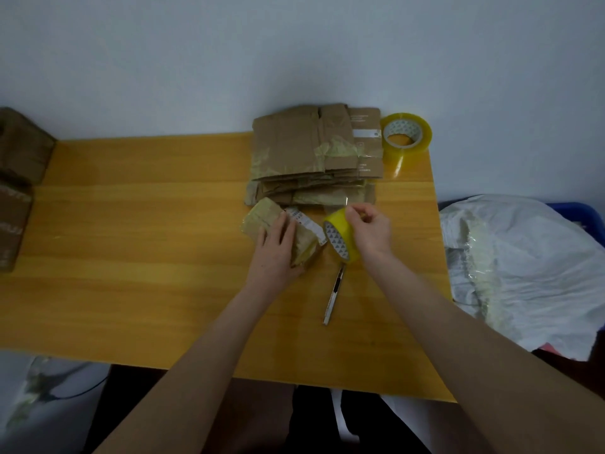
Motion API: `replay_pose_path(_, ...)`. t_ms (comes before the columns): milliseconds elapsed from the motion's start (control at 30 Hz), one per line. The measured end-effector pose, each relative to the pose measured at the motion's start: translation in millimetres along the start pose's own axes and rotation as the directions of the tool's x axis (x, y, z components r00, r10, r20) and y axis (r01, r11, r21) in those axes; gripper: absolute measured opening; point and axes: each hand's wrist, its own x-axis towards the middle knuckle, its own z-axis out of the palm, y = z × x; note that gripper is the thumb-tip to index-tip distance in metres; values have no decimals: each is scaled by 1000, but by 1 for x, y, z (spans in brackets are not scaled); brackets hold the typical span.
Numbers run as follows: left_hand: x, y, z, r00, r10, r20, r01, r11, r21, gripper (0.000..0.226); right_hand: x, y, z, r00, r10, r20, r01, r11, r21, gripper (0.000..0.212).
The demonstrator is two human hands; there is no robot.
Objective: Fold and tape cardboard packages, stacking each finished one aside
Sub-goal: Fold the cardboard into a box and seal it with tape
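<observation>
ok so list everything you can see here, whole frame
table: one, yellow-orange wood, middle of view
flat cardboard stack: one pile, brown, far side of table
folded package: one, brown and taped, in front of the stack
tape roll: one, yellow, beside the package
spare tape roll: one, yellow, far right corner of table
utility knife: one, silvery, on table between the forearms
brown boxes: two, left edge
white bag: one, right of table
blue bin: one, under the bag
left hand: flat, presses the folded package
right hand: holds the tape roll
</observation>
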Motion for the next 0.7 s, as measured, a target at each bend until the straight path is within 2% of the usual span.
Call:
replay_pose_path(100,-10,2,3,982,-167,-84,162,984,-69,87,-2,-1,11,1000,-18,13,18,1000,6,12)
replay_pose_path(200,-9,12,6,943,-326,-60,309,929,-202,75,0,-2,16,999,-26,37,26,1000,-2,13)
replay_pose_path(267,-6,15,10,929,-368,-26,342,886,-312,71,-1,-1,18,998,-25,63,25,1000,-12,11)
replay_pose_path(333,-5,15,14,932,-362,2,339,872,-353,70,-3,2,16,997,-14,73,17,999,-34,8)
replay_pose_path(500,-12,5,9,960,-275,48,278,924,-262,67,-8,5,6,999,0,41,1,999,-32,11)
replay_pose_path(700,-24,0,2,968,-227,104,245,945,-219,66,-19,5,7,997,-16,81,22,997,-76,14)
